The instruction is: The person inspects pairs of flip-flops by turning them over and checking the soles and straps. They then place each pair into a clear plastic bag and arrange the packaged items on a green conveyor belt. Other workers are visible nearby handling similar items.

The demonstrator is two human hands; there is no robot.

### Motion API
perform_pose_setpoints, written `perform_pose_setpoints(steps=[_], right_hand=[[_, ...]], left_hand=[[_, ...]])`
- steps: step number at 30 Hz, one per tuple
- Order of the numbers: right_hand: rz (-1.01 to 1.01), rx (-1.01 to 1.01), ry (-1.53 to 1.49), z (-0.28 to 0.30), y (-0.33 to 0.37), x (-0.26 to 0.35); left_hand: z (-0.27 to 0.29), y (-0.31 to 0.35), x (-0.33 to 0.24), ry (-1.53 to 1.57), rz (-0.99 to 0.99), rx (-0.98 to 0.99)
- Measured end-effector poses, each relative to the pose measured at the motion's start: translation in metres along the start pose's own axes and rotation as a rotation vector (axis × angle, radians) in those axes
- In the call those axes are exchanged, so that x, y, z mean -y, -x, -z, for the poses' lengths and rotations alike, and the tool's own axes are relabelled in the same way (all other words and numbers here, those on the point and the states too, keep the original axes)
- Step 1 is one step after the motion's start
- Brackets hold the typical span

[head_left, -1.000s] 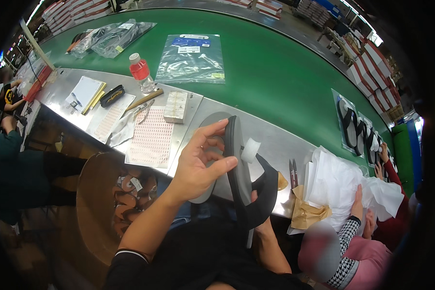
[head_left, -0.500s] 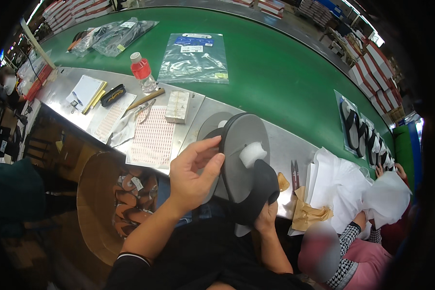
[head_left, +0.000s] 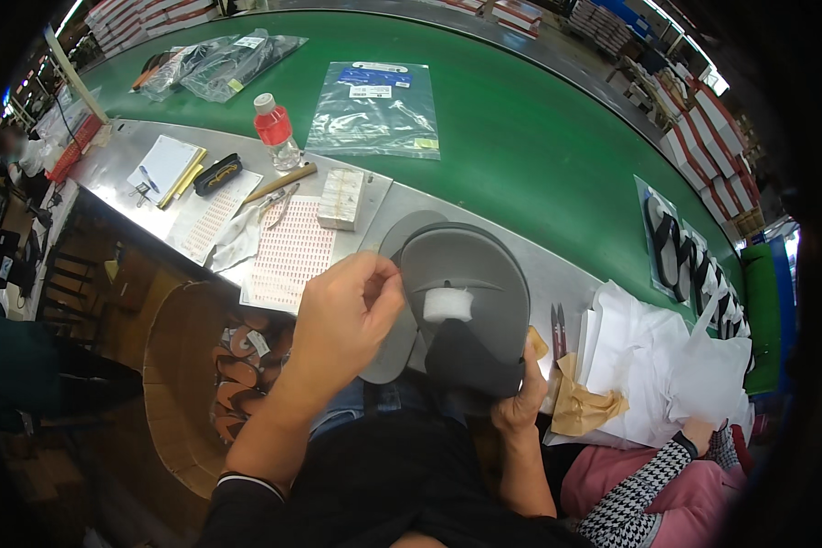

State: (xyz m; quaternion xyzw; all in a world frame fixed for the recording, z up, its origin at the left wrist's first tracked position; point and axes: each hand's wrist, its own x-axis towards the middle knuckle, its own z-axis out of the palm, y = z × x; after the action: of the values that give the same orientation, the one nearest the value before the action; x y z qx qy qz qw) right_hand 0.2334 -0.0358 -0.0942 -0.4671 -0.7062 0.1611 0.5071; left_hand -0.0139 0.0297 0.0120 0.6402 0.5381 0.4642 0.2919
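Observation:
A dark grey sandal [head_left: 484, 260] with a wide black strap [head_left: 466, 361] is held up in front of me, its sole facing up toward my view. White padding [head_left: 448, 305] is tucked by the strap. My right hand [head_left: 521, 397] grips the sandal at its lower right edge. Beside the sandal's left edge, my left hand [head_left: 352, 306] has thumb and fingers pinched together; what is between them, if anything, is too small to make out. Another grey sandal [head_left: 388, 361] lies partly hidden behind, on the metal table edge.
A flat clear bag [head_left: 374, 119] lies on the green belt [head_left: 502, 110], near a red-labelled bottle [head_left: 275, 132]. Label sheets [head_left: 292, 251] and a banded white block [head_left: 342, 199] are at left. Scissors [head_left: 558, 329] and white paper [head_left: 630, 365] are at right, beside a co-worker's checked sleeve [head_left: 630, 493].
The sandal has tilted from nearly edge-on to facing me. My left thumb and fingers have closed into a pinch and shifted slightly left. The co-worker at right has moved.

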Motion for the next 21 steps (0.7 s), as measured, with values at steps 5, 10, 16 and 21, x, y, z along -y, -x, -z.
perform_pose_setpoints(steps=[5, 10, 16, 21], right_hand=[[-0.110, 0.000, -0.083, -0.004, 0.003, 0.005], [-0.274, 0.009, -0.359, -0.012, 0.007, 0.005], [-0.614, -0.001, -0.647, -0.013, 0.014, 0.003], [-0.838, -0.026, -0.754, -0.018, 0.030, -0.014]], left_hand=[[0.000, -0.004, 0.001, -0.047, -0.057, -0.001], [0.011, -0.003, 0.013, 0.534, 0.035, -0.194], [0.010, 0.009, 0.070, 0.048, 0.206, -0.083], [-0.041, 0.030, 0.127, -0.374, 0.228, 0.096]])
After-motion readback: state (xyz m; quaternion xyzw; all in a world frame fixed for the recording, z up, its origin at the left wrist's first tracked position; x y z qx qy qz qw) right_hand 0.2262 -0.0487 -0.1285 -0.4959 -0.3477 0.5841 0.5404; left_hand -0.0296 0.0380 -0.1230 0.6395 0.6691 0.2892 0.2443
